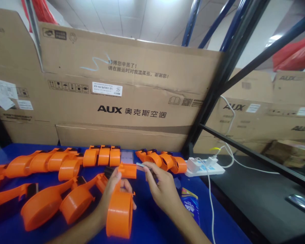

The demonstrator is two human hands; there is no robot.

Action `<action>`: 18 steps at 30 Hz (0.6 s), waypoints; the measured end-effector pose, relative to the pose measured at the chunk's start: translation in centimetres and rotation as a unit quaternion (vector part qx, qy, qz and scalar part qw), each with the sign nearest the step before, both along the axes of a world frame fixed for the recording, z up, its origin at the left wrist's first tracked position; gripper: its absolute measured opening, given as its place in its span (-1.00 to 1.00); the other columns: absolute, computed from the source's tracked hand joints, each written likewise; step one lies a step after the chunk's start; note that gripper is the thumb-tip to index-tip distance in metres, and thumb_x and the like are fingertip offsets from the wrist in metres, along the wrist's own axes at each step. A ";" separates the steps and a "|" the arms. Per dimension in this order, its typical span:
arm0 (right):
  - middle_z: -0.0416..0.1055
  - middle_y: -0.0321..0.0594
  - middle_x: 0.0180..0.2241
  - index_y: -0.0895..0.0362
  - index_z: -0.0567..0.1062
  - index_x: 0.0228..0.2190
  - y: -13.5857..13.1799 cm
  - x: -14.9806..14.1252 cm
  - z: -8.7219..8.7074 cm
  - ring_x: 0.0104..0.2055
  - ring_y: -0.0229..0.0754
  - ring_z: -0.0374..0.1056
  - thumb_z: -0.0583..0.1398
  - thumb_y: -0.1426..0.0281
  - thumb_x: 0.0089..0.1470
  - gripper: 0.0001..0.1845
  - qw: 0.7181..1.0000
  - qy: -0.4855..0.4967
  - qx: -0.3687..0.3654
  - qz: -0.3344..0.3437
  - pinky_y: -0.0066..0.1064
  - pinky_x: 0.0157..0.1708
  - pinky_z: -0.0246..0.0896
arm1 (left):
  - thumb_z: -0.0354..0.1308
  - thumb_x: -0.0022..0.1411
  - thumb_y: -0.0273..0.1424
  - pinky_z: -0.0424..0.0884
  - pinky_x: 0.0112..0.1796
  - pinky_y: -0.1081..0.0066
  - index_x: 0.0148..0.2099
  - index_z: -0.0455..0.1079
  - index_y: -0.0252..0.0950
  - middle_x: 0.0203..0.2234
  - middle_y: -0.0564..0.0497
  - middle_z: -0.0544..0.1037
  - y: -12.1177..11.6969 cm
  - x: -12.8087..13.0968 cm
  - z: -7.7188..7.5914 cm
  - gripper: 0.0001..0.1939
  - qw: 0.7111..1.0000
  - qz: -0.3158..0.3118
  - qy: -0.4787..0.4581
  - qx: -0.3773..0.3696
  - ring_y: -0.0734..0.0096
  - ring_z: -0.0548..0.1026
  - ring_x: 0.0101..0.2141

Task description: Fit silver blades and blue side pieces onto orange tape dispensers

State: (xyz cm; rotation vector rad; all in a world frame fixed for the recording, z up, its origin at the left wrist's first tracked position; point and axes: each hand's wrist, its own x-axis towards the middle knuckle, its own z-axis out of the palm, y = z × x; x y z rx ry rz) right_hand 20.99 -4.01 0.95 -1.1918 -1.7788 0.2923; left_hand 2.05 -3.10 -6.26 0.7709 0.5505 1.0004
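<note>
My left hand point(114, 181) is closed around an orange plastic tape dispenser point(119, 215), its round ring hanging down and its head pointing right. Between the fingers of my right hand point(162, 184) is a small metal strip with a toothed edge, which looks like a cutter blade point(140, 165). The strip's left end is close to the dispenser's head; whether they touch I cannot tell. Similar orange dispensers point(77, 205) with black parts lie to the left of my left hand. Another group of orange dispensers point(154, 158) sits beyond my right hand.
A blue surface point(152, 223) lies under everything. On the right are a white power strip point(205, 167) with cables and a blue tissue packet point(191, 205). Large cardboard panels point(132, 98) stand behind, beside a dark metal frame post point(218, 91).
</note>
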 end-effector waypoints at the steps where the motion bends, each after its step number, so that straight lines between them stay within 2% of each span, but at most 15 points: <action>1: 0.59 -0.20 -0.34 0.07 0.57 -0.09 -0.1 0.2 0.4 -0.38 -0.12 0.49 0.10 0.22 0.38 -0.71 1.000 -0.016 -0.003 0.017 -0.35 -0.30 0.34 | 0.13 0.23 0.21 0.35 -0.62 0.44 -0.30 0.42 -0.28 -0.65 -0.02 0.56 0.0 0.2 0.0 -0.40 1.000 0.012 0.002 0.008 0.16 0.59 -0.65; 3: 0.60 -0.20 -0.34 0.06 0.58 -0.12 -0.1 0.4 0.9 -0.39 -0.12 0.49 0.10 0.23 0.39 -0.71 0.998 -0.040 -0.020 0.052 -0.34 -0.29 0.35 | 0.18 0.25 0.14 0.39 -0.62 0.41 -0.03 0.37 -0.20 -0.59 0.07 0.57 -0.2 0.5 0.1 -0.47 0.999 0.028 0.004 0.022 0.14 0.60 -0.65; 5: 0.62 -0.20 -0.33 0.06 0.59 -0.12 0.0 0.4 1.0 -0.36 -0.11 0.51 0.09 0.22 0.40 -0.69 0.996 -0.039 -0.037 0.074 -0.33 -0.28 0.37 | 0.18 0.27 0.10 0.42 -0.62 0.38 0.13 0.23 -0.12 -0.55 0.12 0.57 -0.4 0.8 0.4 -0.45 0.999 0.028 0.004 0.030 0.12 0.60 -0.66; 8: 0.65 -0.14 -0.18 0.05 0.59 -0.02 0.2 0.0 0.1 -0.24 -0.06 0.56 0.15 0.19 0.36 -0.68 0.997 0.010 -0.043 0.061 -0.28 -0.18 0.44 | 0.17 0.29 0.07 0.43 -0.63 0.38 0.12 0.17 -0.13 -0.55 0.14 0.55 -0.8 1.1 1.2 -0.46 0.997 0.057 0.030 0.049 0.14 0.60 -0.65; 11: 0.64 -0.07 -0.13 0.08 0.54 0.09 0.3 -0.4 -1.4 -0.17 0.00 0.58 0.15 0.10 0.34 -0.55 0.991 0.121 -0.058 0.013 -0.20 -0.15 0.51 | 0.20 0.28 0.05 0.43 -0.63 0.40 0.04 0.16 -0.15 -0.56 0.15 0.54 -0.9 1.3 1.8 -0.49 0.988 0.130 0.060 0.064 0.20 0.58 -0.65; 13: 0.65 -0.03 -0.10 0.11 0.55 0.09 0.2 -0.8 -2.2 -0.13 0.04 0.59 0.14 0.05 0.34 -0.51 0.981 0.175 -0.079 0.014 -0.13 -0.11 0.53 | 0.22 0.26 0.06 0.42 -0.61 0.41 -0.01 0.17 -0.16 -0.55 0.14 0.54 -0.9 1.2 1.9 -0.50 0.983 0.156 0.067 0.075 0.24 0.57 -0.64; 15: 0.64 -0.01 -0.05 0.11 0.57 0.08 -0.2 -1.2 -2.5 -0.04 0.10 0.58 0.15 0.06 0.34 -0.50 0.981 0.172 -0.086 0.030 -0.02 0.01 0.50 | 0.21 0.27 0.07 0.41 -0.59 0.43 -0.02 0.21 -0.18 -0.54 0.13 0.55 -0.9 1.1 1.7 -0.50 0.980 0.164 0.071 0.087 0.28 0.55 -0.63; 18: 0.61 0.01 0.02 0.10 0.61 0.07 -1.2 -2.0 -1.9 0.15 0.19 0.48 0.16 0.11 0.33 -0.54 0.992 0.105 -0.056 0.029 0.14 0.21 0.31 | 0.22 0.28 0.07 0.38 -0.54 0.46 0.10 0.26 -0.21 -0.54 0.11 0.55 -0.9 1.0 1.1 -0.44 0.979 0.160 0.091 0.087 0.35 0.52 -0.61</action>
